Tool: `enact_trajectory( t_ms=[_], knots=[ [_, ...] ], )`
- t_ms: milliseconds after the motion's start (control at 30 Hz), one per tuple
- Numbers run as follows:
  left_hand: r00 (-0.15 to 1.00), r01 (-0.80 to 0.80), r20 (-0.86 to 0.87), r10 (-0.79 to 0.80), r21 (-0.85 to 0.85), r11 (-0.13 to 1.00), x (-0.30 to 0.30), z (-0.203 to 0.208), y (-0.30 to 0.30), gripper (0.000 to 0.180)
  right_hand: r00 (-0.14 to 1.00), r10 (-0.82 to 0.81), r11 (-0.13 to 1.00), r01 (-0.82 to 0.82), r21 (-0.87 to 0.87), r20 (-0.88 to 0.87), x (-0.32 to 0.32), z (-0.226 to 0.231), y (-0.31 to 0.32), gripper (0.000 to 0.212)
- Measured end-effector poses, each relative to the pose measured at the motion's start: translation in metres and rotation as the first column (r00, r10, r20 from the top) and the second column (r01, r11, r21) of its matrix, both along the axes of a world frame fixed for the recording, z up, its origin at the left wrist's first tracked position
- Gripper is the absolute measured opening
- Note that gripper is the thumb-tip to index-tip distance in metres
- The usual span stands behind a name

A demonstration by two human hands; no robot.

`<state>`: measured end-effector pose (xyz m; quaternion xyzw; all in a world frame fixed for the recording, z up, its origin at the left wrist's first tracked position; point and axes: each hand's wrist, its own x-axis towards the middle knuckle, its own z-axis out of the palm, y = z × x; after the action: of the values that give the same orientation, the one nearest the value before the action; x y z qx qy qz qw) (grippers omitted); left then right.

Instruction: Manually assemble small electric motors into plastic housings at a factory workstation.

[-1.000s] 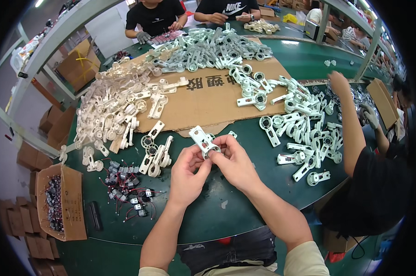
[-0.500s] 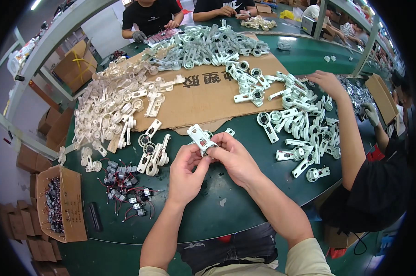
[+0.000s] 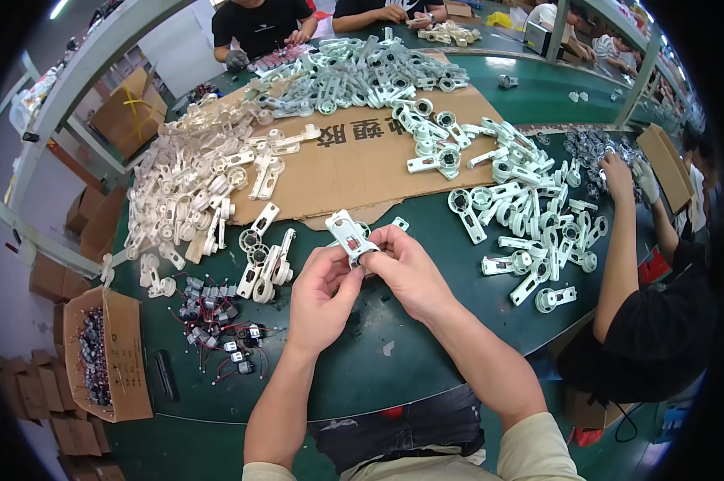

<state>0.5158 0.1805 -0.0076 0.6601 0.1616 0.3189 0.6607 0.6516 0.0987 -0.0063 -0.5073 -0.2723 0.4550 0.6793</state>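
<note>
Over the table's near middle, my left hand (image 3: 320,298) and my right hand (image 3: 411,274) both grip one pale mint plastic housing (image 3: 347,231), a slotted handle with a rounded end. The thumbs press at its rounded lower end, and a bit of red shows in its slot. My fingers hide much of that end. Just behind my hands lies another mint housing (image 3: 399,224), partly covered. Left of my left hand are several cream housings with dark rings (image 3: 254,258) and a heap of small silver motors with red and dark wires (image 3: 217,314).
Cream housings (image 3: 189,172) pile up at left, mint ones (image 3: 354,76) at the back and right, around a flat cardboard sheet (image 3: 322,180). A cardboard box (image 3: 125,353) of wired motors stands at lower left, near a black tool (image 3: 166,375). At right, a co-worker's hand (image 3: 616,176) touches shiny parts.
The co-worker's bare arm at right has swung from above the mint housings over to the shiny parts. My hands keep their hold on the housing, nearly in the same place.
</note>
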Motion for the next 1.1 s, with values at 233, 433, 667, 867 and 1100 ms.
enact_trajectory(
  t_ms=[233, 433, 667, 867, 1100],
  knots=[
    [0.999, -0.033, -0.003, 0.033, -0.130, 0.991, -0.007, 0.009, 0.007, 0.027, 0.975, 0.143, 0.979, -0.165, 0.121, 0.170, 0.004, 0.010, -0.005, 0.028],
    [0.998, -0.059, 0.005, 0.058, 0.060, 0.996, -0.003, 0.001, 0.008, 0.021, 0.955, 0.043, 0.984, -0.091, 0.153, 0.294, 0.000, -0.005, -0.004, 0.027],
    [0.996, -0.075, -0.037, 0.082, 0.153, 0.985, -0.004, -0.007, 0.009, 0.021, 0.930, 0.088, 0.996, -0.089, -0.013, 0.357, -0.001, 0.000, -0.005, 0.023],
    [0.964, -0.264, 0.014, 0.264, 0.060, 0.963, -0.011, 0.013, 0.023, 0.036, 0.894, -0.361, 0.930, 0.326, 0.170, 0.263, 0.040, 0.011, -0.007, 0.023],
    [0.917, -0.361, -0.106, 0.386, 0.194, 0.912, -0.012, -0.003, 0.036, 0.015, 0.719, -0.451, 0.861, 0.506, 0.048, 0.529, 0.064, 0.007, -0.017, 0.020]
  ],
)
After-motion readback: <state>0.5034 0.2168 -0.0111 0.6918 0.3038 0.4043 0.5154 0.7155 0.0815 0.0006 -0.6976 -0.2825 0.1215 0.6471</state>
